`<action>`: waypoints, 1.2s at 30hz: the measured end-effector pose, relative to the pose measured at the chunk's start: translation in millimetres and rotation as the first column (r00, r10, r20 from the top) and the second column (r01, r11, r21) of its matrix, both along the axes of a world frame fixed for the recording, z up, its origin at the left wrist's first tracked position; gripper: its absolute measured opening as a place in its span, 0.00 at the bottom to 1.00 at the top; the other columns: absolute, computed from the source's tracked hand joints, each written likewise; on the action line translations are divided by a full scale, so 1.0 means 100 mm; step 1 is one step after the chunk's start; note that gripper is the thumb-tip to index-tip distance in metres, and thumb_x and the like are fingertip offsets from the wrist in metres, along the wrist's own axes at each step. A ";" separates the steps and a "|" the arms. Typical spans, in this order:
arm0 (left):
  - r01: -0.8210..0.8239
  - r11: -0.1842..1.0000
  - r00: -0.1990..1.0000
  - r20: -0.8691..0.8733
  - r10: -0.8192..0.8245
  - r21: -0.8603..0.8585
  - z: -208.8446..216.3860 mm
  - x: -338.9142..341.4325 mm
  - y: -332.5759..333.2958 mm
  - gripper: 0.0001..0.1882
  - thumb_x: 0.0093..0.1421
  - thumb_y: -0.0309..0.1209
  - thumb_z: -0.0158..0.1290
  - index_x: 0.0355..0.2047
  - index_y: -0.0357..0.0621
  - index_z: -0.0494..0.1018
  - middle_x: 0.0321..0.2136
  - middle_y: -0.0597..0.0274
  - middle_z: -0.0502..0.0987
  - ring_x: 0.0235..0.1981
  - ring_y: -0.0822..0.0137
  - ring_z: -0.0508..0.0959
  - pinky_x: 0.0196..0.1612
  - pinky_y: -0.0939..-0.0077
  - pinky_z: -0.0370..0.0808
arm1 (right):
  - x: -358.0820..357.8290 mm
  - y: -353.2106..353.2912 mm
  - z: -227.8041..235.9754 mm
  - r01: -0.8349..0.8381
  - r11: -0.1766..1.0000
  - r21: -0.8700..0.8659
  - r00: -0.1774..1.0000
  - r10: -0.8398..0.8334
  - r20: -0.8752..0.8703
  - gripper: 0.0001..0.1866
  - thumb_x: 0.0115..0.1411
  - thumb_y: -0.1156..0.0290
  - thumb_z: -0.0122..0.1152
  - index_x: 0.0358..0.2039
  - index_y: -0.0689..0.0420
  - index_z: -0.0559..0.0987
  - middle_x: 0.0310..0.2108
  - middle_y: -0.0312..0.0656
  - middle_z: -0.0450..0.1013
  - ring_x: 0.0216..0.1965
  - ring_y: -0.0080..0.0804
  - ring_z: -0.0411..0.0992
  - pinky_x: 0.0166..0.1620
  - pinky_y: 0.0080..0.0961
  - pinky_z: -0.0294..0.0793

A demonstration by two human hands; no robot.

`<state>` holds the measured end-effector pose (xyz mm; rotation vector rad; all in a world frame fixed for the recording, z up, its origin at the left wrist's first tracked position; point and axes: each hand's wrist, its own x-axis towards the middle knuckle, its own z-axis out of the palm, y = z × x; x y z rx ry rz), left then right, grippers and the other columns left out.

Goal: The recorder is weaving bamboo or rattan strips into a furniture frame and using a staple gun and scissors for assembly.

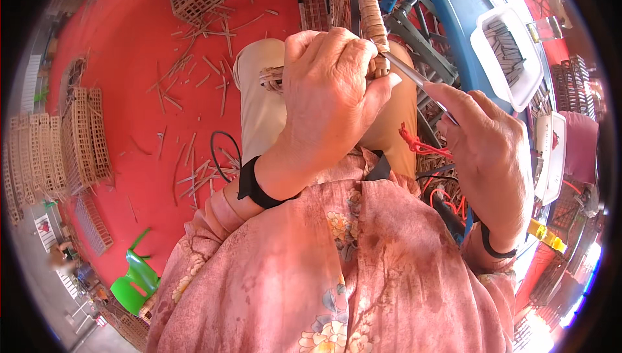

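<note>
As LH (330,97) grips cane (372,21), metal tool (408,68) @RH (489,142)

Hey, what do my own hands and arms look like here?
Your left hand and right hand are ungloved. A broad black band circles the left wrist, a narrower black band the right. Pink sleeves, matching the flower-patterned top, end close to the bands.

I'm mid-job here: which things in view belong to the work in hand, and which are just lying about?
In use:
strip-wrapped piece, in the left hand
slim metal tool, in the right hand

Apparently just lying about:
loose strips
red cord
green plastic object
</note>
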<state>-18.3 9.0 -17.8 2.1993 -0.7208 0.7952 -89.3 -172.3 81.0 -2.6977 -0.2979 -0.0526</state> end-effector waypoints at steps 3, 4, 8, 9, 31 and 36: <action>0.041 0.999 0.999 0.029 -0.041 -0.008 -0.03 0.03 0.01 0.15 0.46 0.33 0.69 0.32 0.44 0.77 0.31 0.66 0.78 0.36 0.60 0.76 0.45 0.63 0.68 | 0.02 -0.04 0.00 -0.008 1.000 0.003 1.000 0.008 -0.025 0.19 0.55 0.84 0.59 0.49 0.60 0.80 0.32 0.52 0.75 0.30 0.51 0.75 0.35 0.36 0.73; 0.047 0.999 0.999 0.025 -0.047 -0.005 -0.02 0.03 0.01 0.15 0.46 0.33 0.69 0.32 0.44 0.77 0.31 0.66 0.78 0.36 0.60 0.76 0.45 0.63 0.68 | 0.02 -0.05 0.00 -0.016 1.000 0.010 1.000 0.016 -0.021 0.19 0.56 0.84 0.59 0.49 0.60 0.80 0.32 0.52 0.75 0.30 0.50 0.75 0.35 0.36 0.72; 0.085 0.996 0.996 0.019 -0.086 0.011 0.01 0.04 0.00 0.15 0.46 0.31 0.70 0.32 0.44 0.77 0.31 0.65 0.78 0.37 0.59 0.76 0.44 0.63 0.70 | 0.03 -0.08 0.01 -0.017 0.999 0.032 0.999 0.018 -0.035 0.18 0.56 0.84 0.59 0.49 0.61 0.79 0.30 0.52 0.74 0.29 0.50 0.74 0.34 0.37 0.71; 0.110 0.994 0.994 0.006 -0.110 0.000 0.01 0.04 0.01 0.15 0.45 0.30 0.70 0.32 0.44 0.77 0.31 0.64 0.78 0.38 0.59 0.76 0.43 0.64 0.70 | 0.02 -0.08 -0.02 -0.023 0.999 0.042 1.000 0.024 -0.011 0.18 0.56 0.84 0.59 0.48 0.62 0.79 0.29 0.52 0.73 0.28 0.51 0.73 0.33 0.37 0.71; 0.001 0.999 0.966 -0.259 -0.010 -0.034 0.10 -0.03 0.01 0.14 0.47 0.32 0.68 0.31 0.44 0.76 0.28 0.64 0.76 0.33 0.58 0.74 0.45 0.64 0.68 | 0.06 -0.07 0.02 -0.027 0.999 0.029 0.998 0.028 -0.049 0.18 0.55 0.85 0.59 0.48 0.61 0.79 0.32 0.53 0.74 0.30 0.54 0.74 0.34 0.39 0.72; 0.031 0.999 0.992 -0.127 -0.027 0.032 0.10 0.01 -0.01 0.13 0.47 0.30 0.67 0.31 0.43 0.76 0.28 0.63 0.76 0.32 0.59 0.74 0.43 0.64 0.69 | 0.09 -0.12 0.01 -0.073 0.996 0.053 0.997 0.073 -0.004 0.18 0.56 0.84 0.59 0.48 0.61 0.79 0.34 0.55 0.76 0.33 0.55 0.75 0.35 0.39 0.73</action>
